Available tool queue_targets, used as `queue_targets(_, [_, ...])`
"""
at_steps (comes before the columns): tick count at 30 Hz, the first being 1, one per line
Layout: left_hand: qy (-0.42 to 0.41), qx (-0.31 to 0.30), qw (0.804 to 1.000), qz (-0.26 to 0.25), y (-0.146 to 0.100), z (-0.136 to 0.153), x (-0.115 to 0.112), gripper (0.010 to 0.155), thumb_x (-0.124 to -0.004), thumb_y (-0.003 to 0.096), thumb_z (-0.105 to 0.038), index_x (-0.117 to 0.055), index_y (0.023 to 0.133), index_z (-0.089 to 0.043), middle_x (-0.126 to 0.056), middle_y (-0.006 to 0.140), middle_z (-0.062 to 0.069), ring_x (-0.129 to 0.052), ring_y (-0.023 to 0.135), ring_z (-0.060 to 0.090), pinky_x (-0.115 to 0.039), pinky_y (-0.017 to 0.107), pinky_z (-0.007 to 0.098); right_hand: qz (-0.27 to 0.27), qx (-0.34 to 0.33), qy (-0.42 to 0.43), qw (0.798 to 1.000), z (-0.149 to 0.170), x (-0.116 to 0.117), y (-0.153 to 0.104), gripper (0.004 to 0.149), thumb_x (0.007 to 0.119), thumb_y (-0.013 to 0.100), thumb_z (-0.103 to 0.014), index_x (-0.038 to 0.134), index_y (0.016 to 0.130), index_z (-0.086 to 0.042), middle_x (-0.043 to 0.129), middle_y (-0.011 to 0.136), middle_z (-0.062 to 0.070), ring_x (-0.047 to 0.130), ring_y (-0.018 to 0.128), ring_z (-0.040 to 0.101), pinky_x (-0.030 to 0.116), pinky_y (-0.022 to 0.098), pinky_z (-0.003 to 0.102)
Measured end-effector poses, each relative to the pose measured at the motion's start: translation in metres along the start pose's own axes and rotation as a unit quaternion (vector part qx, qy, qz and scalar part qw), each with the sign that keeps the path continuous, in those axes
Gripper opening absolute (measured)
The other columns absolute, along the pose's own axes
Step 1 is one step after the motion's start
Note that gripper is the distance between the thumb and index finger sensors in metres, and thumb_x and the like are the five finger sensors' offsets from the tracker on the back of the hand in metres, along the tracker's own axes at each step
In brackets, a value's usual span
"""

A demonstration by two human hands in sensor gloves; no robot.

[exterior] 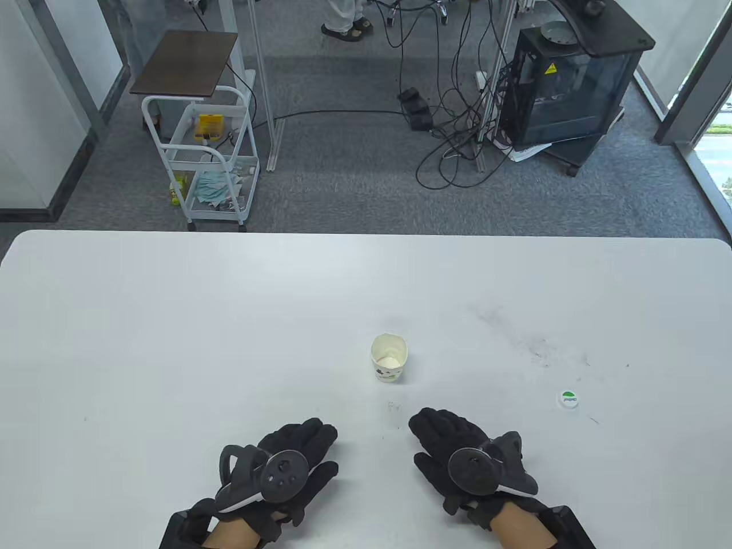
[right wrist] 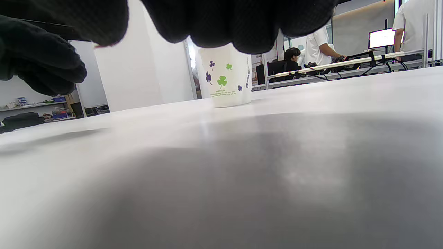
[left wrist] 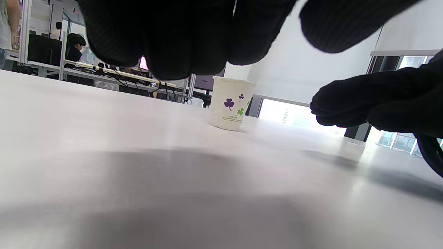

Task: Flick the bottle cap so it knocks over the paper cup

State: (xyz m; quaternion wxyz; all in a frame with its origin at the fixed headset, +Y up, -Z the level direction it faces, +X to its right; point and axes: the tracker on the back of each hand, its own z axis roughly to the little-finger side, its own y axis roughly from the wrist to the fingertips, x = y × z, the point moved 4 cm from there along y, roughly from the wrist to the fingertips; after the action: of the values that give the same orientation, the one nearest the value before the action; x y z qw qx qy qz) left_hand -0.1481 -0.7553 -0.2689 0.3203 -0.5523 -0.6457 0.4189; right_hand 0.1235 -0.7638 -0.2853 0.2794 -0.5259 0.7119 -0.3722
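A white paper cup (exterior: 389, 359) with clover prints stands upright near the middle of the white table (exterior: 171, 343). It also shows in the left wrist view (left wrist: 231, 103) and the right wrist view (right wrist: 226, 83). A white bottle cap (exterior: 568, 400) with a green mark lies flat to the right of the cup, apart from both hands. My left hand (exterior: 306, 449) rests on the table near the front edge, below and left of the cup, holding nothing. My right hand (exterior: 443, 437) rests on the table below and right of the cup, holding nothing, well left of the cap.
Dark scuff marks (exterior: 532, 346) lie on the table right of the cup. Beyond the far edge stand a white cart (exterior: 206, 160) and a black cabinet (exterior: 572, 86) with floor cables.
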Motion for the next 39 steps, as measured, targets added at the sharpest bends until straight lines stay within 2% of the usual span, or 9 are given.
queue_targets(7, [0.001,0.002,1.000,0.010,0.003,0.001,-0.004,0.065,-0.065,0.0475,-0.064,-0.062,0.105,-0.032,-0.070,0.110,0.004,-0.081,0.092,0.031,-0.073,0.067,0.049,0.002,0.017,-0.007,1.000,0.009,-0.002,-0.001,0.063,0.078,0.051,-0.047,0.062,0.105,-0.018,0.065,0.106,0.014,0.071,0.095,0.041,0.063,0.068,0.056])
queue_targets(11, [0.004,0.000,1.000,0.015,0.003,0.000,-0.006,0.065,-0.064,0.0475,-0.064,-0.062,0.105,-0.032,-0.070,0.110,0.004,-0.081,0.092,0.031,-0.073,0.067,0.049,0.002,0.072,-0.033,0.997,0.041,-0.006,-0.003,0.063,0.078,0.052,-0.046,0.061,0.105,-0.019,0.063,0.107,0.014,0.068,0.097,0.042,0.061,0.069,0.057])
queue_targets(16, [0.002,-0.002,1.000,0.020,0.004,-0.001,-0.007,0.065,-0.064,0.0475,-0.064,-0.063,0.104,-0.032,-0.070,0.110,0.004,-0.081,0.092,0.031,-0.073,0.067,0.049,-0.007,0.178,-0.038,0.983,0.095,-0.015,-0.013,0.064,0.078,0.054,-0.044,0.055,0.108,-0.019,0.053,0.111,0.013,0.051,0.104,0.042,0.048,0.074,0.061])
queue_targets(21, [0.001,0.000,1.000,0.023,0.003,0.000,-0.007,0.065,-0.064,0.0475,-0.064,-0.063,0.104,-0.032,-0.070,0.110,0.004,-0.081,0.092,0.031,-0.073,0.067,0.049,-0.080,0.286,-0.016,0.955,0.148,-0.008,-0.022,0.066,0.076,0.060,-0.042,0.041,0.113,-0.023,0.027,0.118,0.010,0.013,0.111,0.038,0.019,0.078,0.064])
queue_targets(25, [0.000,0.003,1.000,0.023,0.004,0.001,-0.006,0.066,-0.065,0.0475,-0.064,-0.063,0.105,-0.032,-0.070,0.110,0.004,-0.081,0.092,0.031,-0.073,0.067,0.049,-0.149,0.378,0.018,0.914,0.183,0.004,-0.037,0.070,0.071,0.061,-0.047,0.028,0.113,-0.029,0.003,0.116,0.008,-0.005,0.106,0.038,0.009,0.076,0.064])
queue_targets(27, [0.000,0.005,1.000,0.024,0.004,0.003,-0.007,0.065,-0.064,0.0475,-0.064,-0.063,0.104,-0.032,-0.070,0.110,0.004,-0.081,0.092,0.031,-0.073,0.067,0.049,-0.150,0.392,0.054,0.906,0.191,0.007,-0.041,0.071,0.069,0.061,-0.048,0.025,0.113,-0.028,0.002,0.115,0.010,-0.004,0.106,0.040,0.012,0.077,0.064])
queue_targets(29, [-0.001,0.008,1.000,0.025,0.004,0.004,-0.007,0.065,-0.064,0.0476,-0.064,-0.063,0.104,-0.032,-0.070,0.110,0.004,-0.081,0.092,0.030,-0.073,0.067,0.049,-0.155,0.403,0.084,0.898,0.196,0.009,-0.045,0.070,0.066,0.061,-0.047,0.028,0.113,-0.022,0.009,0.116,0.013,-0.002,0.106,0.039,0.007,0.076,0.059])
queue_targets(32, [-0.002,0.012,1.000,0.026,0.004,0.006,-0.007,0.065,-0.064,0.0475,-0.064,-0.063,0.104,-0.032,-0.070,0.110,0.004,-0.081,0.092,0.030,-0.073,0.067,0.049,-0.135,0.415,0.084,0.896,0.199,0.005,-0.049,0.063,0.065,0.062,-0.039,0.033,0.113,-0.019,0.019,0.117,0.011,0.003,0.108,0.035,0.010,0.078,0.055])
queue_targets(39, [-0.002,0.012,1.000,0.024,0.004,0.007,-0.007,0.065,-0.064,0.0476,-0.064,-0.062,0.105,-0.032,-0.070,0.110,0.004,-0.081,0.092,0.031,-0.073,0.067,0.049,-0.070,0.468,0.100,0.875,0.216,-0.010,-0.068,0.059,0.070,0.063,-0.036,0.044,0.112,-0.016,0.028,0.116,0.011,0.014,0.108,0.037,0.020,0.080,0.052])
